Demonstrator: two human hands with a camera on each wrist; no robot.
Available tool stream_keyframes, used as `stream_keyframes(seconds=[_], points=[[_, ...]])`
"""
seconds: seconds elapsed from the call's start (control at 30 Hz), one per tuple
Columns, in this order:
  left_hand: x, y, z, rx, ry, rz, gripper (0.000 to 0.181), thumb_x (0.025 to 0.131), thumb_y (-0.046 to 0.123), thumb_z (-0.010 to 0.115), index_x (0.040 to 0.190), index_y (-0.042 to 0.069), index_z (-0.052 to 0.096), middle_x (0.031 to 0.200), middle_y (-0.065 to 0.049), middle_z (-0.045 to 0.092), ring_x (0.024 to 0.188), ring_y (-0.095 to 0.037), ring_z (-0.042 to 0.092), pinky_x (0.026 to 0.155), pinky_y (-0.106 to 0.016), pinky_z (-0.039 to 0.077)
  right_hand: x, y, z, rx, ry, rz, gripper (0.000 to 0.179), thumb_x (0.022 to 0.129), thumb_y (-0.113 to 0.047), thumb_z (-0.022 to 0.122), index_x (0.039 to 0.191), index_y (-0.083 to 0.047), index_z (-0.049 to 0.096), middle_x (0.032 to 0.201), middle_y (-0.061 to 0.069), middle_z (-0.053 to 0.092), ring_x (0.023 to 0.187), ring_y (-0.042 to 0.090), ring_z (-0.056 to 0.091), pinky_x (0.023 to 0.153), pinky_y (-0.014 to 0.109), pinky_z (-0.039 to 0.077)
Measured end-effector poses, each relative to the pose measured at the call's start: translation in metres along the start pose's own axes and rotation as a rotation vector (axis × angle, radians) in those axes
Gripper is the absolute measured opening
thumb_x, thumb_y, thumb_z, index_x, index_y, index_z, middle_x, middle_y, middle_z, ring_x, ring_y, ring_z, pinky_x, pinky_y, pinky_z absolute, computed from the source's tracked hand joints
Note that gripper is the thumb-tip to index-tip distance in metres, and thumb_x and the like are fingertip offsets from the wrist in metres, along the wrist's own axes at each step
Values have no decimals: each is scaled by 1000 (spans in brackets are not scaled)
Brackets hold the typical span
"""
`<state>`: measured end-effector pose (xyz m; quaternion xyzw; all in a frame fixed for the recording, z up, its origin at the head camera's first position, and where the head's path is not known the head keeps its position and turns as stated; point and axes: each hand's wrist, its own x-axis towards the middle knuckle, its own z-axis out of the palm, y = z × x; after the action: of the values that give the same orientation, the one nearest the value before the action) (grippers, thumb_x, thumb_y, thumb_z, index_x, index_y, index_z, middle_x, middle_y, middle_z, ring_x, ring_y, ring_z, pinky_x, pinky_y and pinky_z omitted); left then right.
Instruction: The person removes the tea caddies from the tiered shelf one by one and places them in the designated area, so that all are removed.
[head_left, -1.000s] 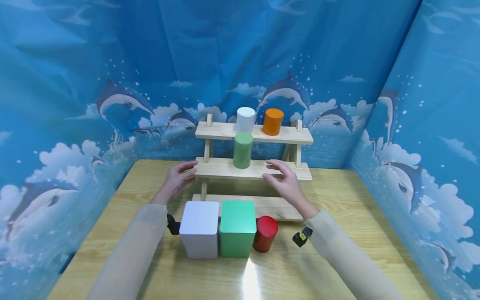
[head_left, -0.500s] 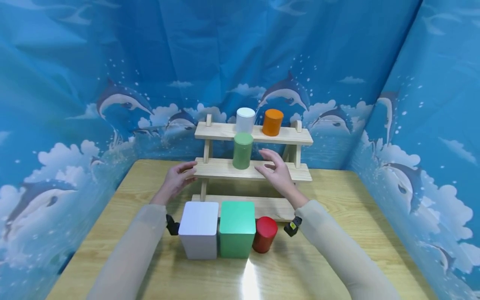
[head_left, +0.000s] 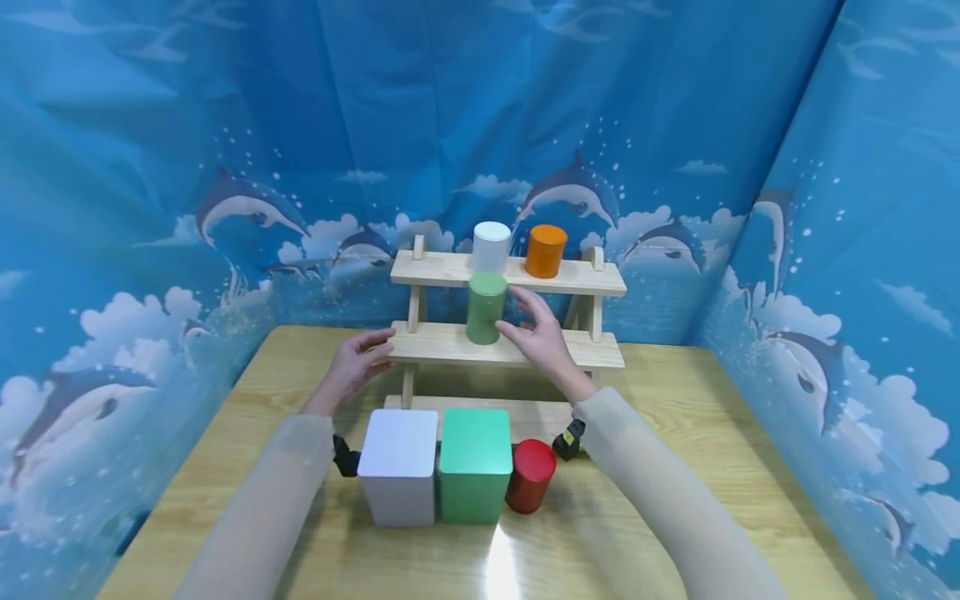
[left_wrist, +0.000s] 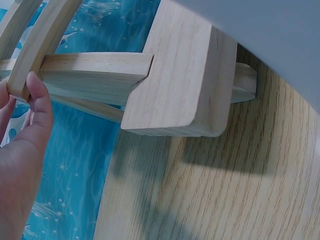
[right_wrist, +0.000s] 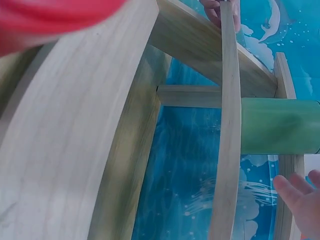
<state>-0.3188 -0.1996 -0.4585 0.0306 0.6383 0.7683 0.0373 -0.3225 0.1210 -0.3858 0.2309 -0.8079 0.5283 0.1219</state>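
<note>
A green cylinder (head_left: 486, 310) stands upright on the middle tier of a three-tier wooden shelf (head_left: 441, 343). My right hand (head_left: 542, 336) is just right of it, thumb and fingers spread. In the right wrist view a small gap separates that hand (right_wrist: 302, 202) from the green cylinder (right_wrist: 280, 126). At the left end of the middle tier is my left hand (head_left: 356, 365). The left wrist view shows this hand (left_wrist: 25, 150) pinching the end of a shelf board (left_wrist: 40, 47) between thumb and fingers.
On the top tier stand a white cylinder (head_left: 491, 247) and an orange cylinder (head_left: 545, 251). In front of the shelf, a white block (head_left: 398, 467), a green block (head_left: 476, 465) and a red cylinder (head_left: 531, 475) stand in a row on the wooden table (head_left: 652, 483). Blue dolphin-print cloth (head_left: 450, 108) surrounds the table.
My right hand has moved leftward and slightly up, coming close to the green cylinder's right side. The left hand has stayed at the shelf's left end.
</note>
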Motion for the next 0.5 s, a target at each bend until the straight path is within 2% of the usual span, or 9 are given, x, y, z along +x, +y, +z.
stream_keyframes(seconds=[0.2, 0.5], points=[[0, 0, 0, -7, 9, -1, 44, 91, 9, 60, 132, -3, 47, 122, -8, 49, 87, -11, 59, 80, -30, 54, 11, 2, 5, -15, -1, 2, 59, 86, -22, 68, 139, -24, 42, 141, 3, 37, 123, 32, 42, 93, 54, 43], [0, 0, 0, 24, 11, -4, 43, 91, 11, 60, 131, 0, 49, 122, -7, 50, 89, -12, 58, 81, -30, 54, 15, 1, 10, -25, 10, -4, 56, 88, -20, 66, 138, -17, 43, 140, 6, 37, 121, 32, 44, 91, 48, 47]])
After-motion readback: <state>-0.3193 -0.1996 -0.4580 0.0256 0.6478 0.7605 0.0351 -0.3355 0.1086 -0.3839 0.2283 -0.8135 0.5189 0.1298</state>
